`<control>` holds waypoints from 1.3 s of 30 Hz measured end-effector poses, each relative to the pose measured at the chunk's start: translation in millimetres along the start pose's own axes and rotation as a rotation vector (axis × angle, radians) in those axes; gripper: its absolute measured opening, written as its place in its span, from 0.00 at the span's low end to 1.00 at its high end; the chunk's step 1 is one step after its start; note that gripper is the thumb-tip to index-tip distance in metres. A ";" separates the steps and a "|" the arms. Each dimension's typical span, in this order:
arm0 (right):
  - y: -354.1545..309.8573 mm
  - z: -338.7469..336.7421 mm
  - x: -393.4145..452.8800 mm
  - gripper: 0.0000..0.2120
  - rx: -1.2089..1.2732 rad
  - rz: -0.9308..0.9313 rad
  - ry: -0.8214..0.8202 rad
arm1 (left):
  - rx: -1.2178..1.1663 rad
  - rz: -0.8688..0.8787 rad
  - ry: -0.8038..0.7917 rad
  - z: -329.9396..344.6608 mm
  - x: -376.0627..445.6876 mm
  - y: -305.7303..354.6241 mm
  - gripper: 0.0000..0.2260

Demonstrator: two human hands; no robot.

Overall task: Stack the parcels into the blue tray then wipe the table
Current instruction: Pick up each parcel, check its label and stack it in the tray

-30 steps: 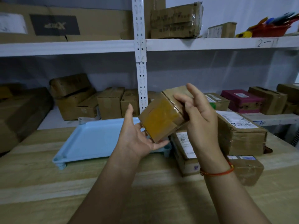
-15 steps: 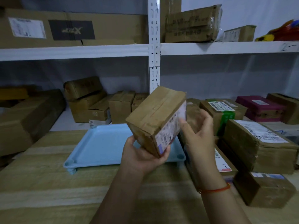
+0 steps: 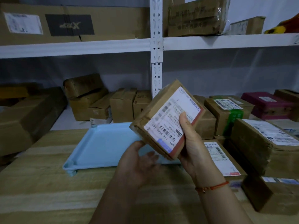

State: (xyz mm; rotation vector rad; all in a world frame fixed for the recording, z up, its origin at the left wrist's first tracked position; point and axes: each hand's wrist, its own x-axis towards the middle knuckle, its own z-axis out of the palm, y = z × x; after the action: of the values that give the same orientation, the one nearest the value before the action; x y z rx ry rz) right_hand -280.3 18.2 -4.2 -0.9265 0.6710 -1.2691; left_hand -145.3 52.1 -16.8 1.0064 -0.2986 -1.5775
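Note:
A brown taped parcel (image 3: 166, 117) with a white shipping label facing me hangs tilted above the near right part of the blue tray (image 3: 103, 146). My right hand (image 3: 192, 143) grips its right side, thumb pressed on the label. My left hand (image 3: 137, 160) sits just under its lower left corner, palm up with relaxed fingers, touching the corner at most. The tray lies bare on the wooden table (image 3: 40, 183). Several more parcels (image 3: 265, 143) are piled on the table to the right.
A white metal shelf post (image 3: 156, 62) rises behind the tray. Cardboard boxes (image 3: 100, 102) fill the lower shelf behind the table, a big box (image 3: 24, 120) stands at the left, and a magenta box (image 3: 267, 104) at the far right.
The parcel has turned so its label faces me. My right hand moved from behind it to gripping its right side, and my left hand let go and dropped under the corner.

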 end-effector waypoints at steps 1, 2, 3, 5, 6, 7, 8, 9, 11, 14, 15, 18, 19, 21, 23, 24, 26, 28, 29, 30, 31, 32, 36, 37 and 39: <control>0.8 -1.3 0.7 0.34 -0.079 -0.007 0.022 | 0.007 0.121 0.037 -2.7 -3.0 3.0 0.14; 1.5 -1.5 0.0 0.41 -0.158 -0.010 0.033 | 0.028 0.245 0.059 -3.7 -8.6 6.3 0.14; 3.1 -1.4 -0.1 0.46 -0.216 -0.012 0.043 | 0.060 0.359 0.061 -5.1 -13.1 9.3 0.15; 6.3 -0.5 -1.9 0.52 -0.262 -0.028 0.072 | 0.171 0.543 0.073 -4.3 -23.2 13.0 0.17; 8.4 1.3 -2.9 0.52 -0.273 -0.039 0.095 | 0.262 0.633 0.080 -5.4 -26.4 13.9 0.17; 10.1 3.4 -4.0 0.53 -0.296 -0.044 0.117 | 0.378 0.719 0.085 -7.1 -26.5 14.5 0.15; 12.8 5.3 -5.2 0.54 -0.343 -0.040 0.140 | 0.511 0.786 0.087 -8.3 -27.7 15.2 0.14; 15.3 6.5 -5.7 0.56 -0.409 -0.037 0.158 | 0.630 0.835 0.083 -9.4 -27.3 15.0 0.16; 18.4 9.1 -9.5 0.56 -0.542 -0.042 0.164 | 0.746 0.873 0.097 -11.5 -25.7 13.1 0.15; 17.6 12.3 -17.7 0.54 -0.711 -0.108 0.168 | 0.816 0.866 0.150 -10.2 -26.7 7.6 0.10; 17.2 12.1 -19.4 0.53 -0.749 -0.133 0.168 | 0.811 0.852 0.153 -9.1 -28.0 6.3 0.11; 16.1 10.1 -22.8 0.51 -0.817 -0.177 0.146 | 0.814 0.844 0.157 -7.1 -30.4 5.7 0.10; 16.0 9.3 -23.3 0.52 -0.830 -0.183 0.138 | 0.814 0.851 0.147 -6.3 -31.9 5.3 0.10; 17.3 6.9 -24.9 0.53 -0.850 -0.203 0.115 | 0.817 0.856 0.126 -4.8 -34.8 2.7 0.13; 20.6 5.0 -26.8 0.54 -0.847 -0.233 0.098 | 0.801 0.842 0.095 -3.1 -34.4 0.4 0.21; 22.5 4.6 -27.7 0.54 -0.838 -0.255 0.093 | 0.804 0.845 0.085 -3.7 -31.5 -0.1 0.27; 25.7 5.1 -29.5 0.54 -0.820 -0.294 0.100 | 0.854 0.883 0.097 -5.6 -25.4 -0.8 0.43; 28.1 6.1 -30.5 0.52 -0.844 -0.327 0.124 | 0.901 0.891 0.114 -5.7 -22.5 -1.7 0.56; 29.3 6.7 -30.9 0.51 -0.880 -0.339 0.138 | 0.916 0.879 0.111 -3.9 -23.8 -2.4 0.58; 31.0 6.9 -31.0 0.50 -0.926 -0.361 0.157 | 0.926 0.867 0.094 -2.6 -25.2 -3.5 0.60; 32.8 7.6 -31.4 0.49 -0.974 -0.389 0.182 | 0.929 0.866 0.069 -2.5 -24.6 -4.7 0.62; 34.3 8.5 -32.1 0.49 -1.011 -0.419 0.211 | 0.923 0.869 0.047 -2.2 -23.8 -5.3 0.62; 39.2 11.1 -32.3 0.50 -1.095 -0.528 0.295 | 0.801 0.812 0.010 -6.7 -19.0 -1.7 0.61; 40.4 11.1 -31.4 0.51 -1.121 -0.543 0.302 | 0.769 0.795 0.005 -8.0 -17.9 -0.3 0.58; 42.0 10.3 -30.0 0.53 -1.137 -0.537 0.289 | 0.749 0.791 0.008 -9.5 -15.8 0.8 0.54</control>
State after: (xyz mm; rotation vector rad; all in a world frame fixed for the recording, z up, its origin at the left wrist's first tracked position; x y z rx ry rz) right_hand -256.8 51.3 -37.7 -1.9585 1.5115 -1.4833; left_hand -138.7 69.2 -15.1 1.2316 -1.1825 -0.7212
